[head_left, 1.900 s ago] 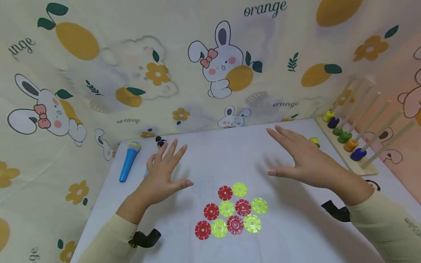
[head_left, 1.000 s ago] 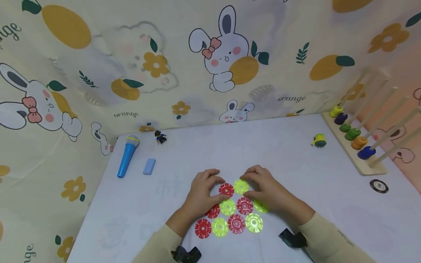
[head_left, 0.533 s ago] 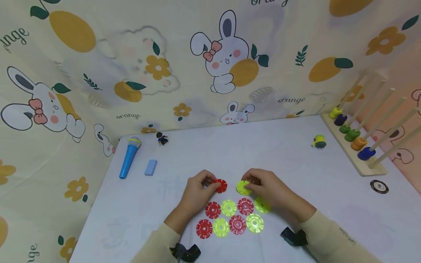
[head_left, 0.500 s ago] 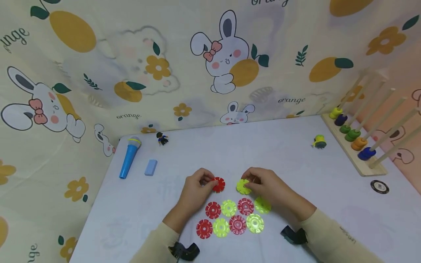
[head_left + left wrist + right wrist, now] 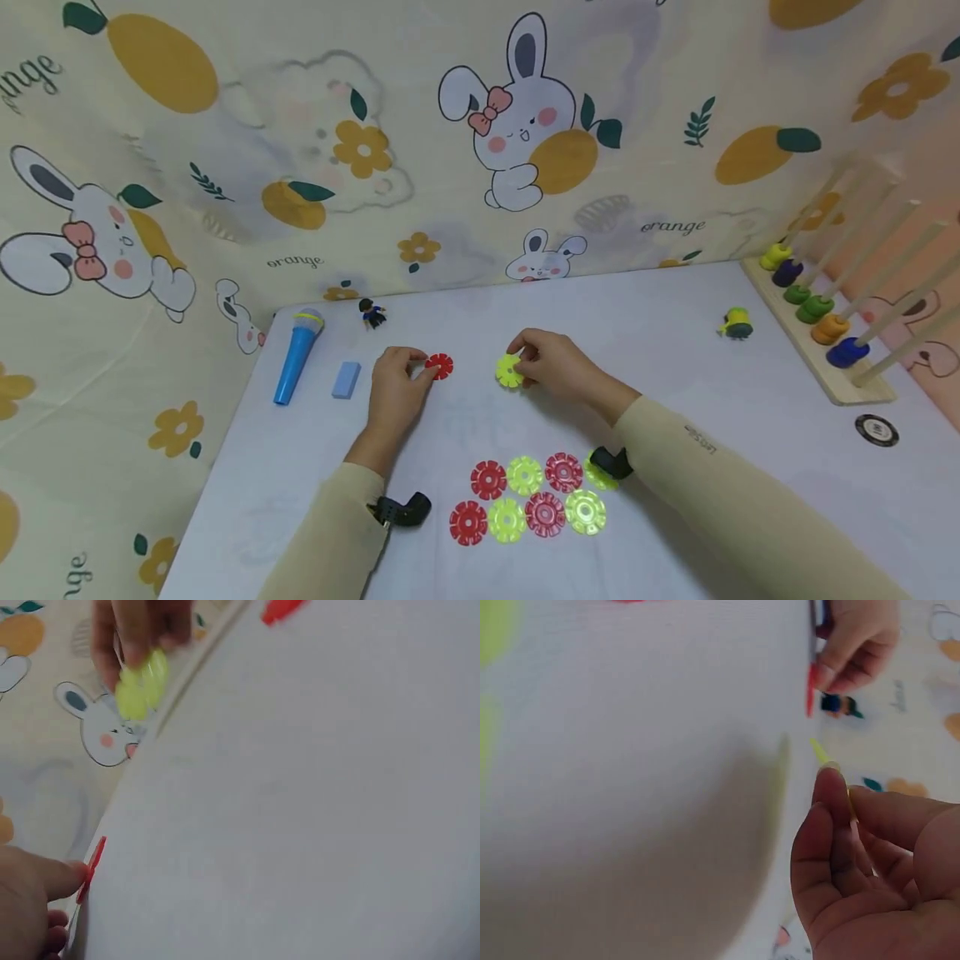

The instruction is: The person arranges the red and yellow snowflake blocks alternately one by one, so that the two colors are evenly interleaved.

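Observation:
Between thumb and fingers my left hand pinches a red notched disc, which also shows edge-on in the left wrist view. My right hand pinches a yellow-green notched disc, held off the table in the right wrist view. The two discs are apart, side by side above the middle of the table. Closer to me lie two rows of flat discs, red ones such as this red disc and yellow-green ones such as this yellow-green disc. My right wrist strap partly hides one yellow-green disc.
On the left lie a blue toy microphone, a light-blue block and a small figure. At right are a yellow-green toy, a wooden peg rack with coloured beads and a black-and-white round chip.
Both hands came down to the top pair of discs, pinched one each and lifted them from the pattern. They have since moved away from me and to the left.

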The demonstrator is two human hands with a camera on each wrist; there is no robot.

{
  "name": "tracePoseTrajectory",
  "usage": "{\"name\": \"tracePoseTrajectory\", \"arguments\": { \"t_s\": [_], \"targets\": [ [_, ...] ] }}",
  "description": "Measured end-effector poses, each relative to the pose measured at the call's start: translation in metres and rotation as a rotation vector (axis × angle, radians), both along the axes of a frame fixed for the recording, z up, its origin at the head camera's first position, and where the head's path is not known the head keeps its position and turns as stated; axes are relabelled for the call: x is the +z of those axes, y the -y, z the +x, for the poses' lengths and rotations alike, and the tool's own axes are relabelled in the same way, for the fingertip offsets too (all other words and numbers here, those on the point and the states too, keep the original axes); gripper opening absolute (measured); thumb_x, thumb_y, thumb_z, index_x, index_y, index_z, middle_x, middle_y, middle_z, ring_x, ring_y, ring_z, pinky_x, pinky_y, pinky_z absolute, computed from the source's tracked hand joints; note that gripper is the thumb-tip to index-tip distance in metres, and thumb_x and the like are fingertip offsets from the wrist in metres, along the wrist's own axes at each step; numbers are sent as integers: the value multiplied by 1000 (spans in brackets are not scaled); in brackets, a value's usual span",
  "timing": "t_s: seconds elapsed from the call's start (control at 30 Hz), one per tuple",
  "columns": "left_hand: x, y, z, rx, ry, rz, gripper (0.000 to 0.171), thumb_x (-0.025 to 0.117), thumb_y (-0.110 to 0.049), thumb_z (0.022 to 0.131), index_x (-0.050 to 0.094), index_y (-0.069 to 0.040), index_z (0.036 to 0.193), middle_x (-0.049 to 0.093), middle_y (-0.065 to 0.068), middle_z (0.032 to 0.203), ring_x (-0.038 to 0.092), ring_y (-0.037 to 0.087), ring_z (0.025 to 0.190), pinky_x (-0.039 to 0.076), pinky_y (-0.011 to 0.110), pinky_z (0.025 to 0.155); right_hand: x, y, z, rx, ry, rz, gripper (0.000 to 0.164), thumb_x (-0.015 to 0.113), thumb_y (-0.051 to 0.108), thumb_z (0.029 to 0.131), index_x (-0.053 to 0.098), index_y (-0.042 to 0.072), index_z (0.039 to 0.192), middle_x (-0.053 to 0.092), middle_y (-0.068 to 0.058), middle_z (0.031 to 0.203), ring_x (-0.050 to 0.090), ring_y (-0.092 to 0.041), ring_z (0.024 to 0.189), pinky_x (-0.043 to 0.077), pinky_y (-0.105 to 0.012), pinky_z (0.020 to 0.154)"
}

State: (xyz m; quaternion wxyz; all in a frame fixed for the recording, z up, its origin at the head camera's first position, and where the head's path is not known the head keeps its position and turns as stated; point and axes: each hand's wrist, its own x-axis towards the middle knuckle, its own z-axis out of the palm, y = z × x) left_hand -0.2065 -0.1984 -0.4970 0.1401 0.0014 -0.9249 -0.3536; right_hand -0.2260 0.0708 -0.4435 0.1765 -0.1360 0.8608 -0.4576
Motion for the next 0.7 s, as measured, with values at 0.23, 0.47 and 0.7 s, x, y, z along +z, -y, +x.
{"name": "tracePoseTrajectory", "arguments": {
  "t_s": [0.23, 0.47, 0.7],
  "targets": [
    [-6, 7, 17, -235, 19, -275, 47, 60, -37, 94, 55, -20, 138, 42, -7, 146, 37, 22, 128, 33, 47, 94, -7, 19, -2, 63, -121, 191, 39, 67, 13, 89, 57, 8, 126, 57, -6, 112, 56, -19, 102, 47, -35, 88],
    [-3, 15, 35, -269, 111, -480, 71, 46, -59, 93, 29, -22, 152, 19, -7, 157, 15, 24, 142, 22, 52, 100, 1, 17, 20, 401, -327, 617, 63, 60, 39, 93, 37, 18, 149, 21, -4, 157, 18, -33, 141, 23, -53, 108],
    [-5, 17, 32, -280, 132, -463, 73, 45, -61, 92, 29, -21, 152, 18, -7, 157, 12, 23, 143, 20, 55, 102, -8, 30, 16, 432, -348, 622, 73, 57, 51, 92, 29, 20, 152, 16, -1, 158, 9, -28, 143, 17, -59, 106]
  ]
}}
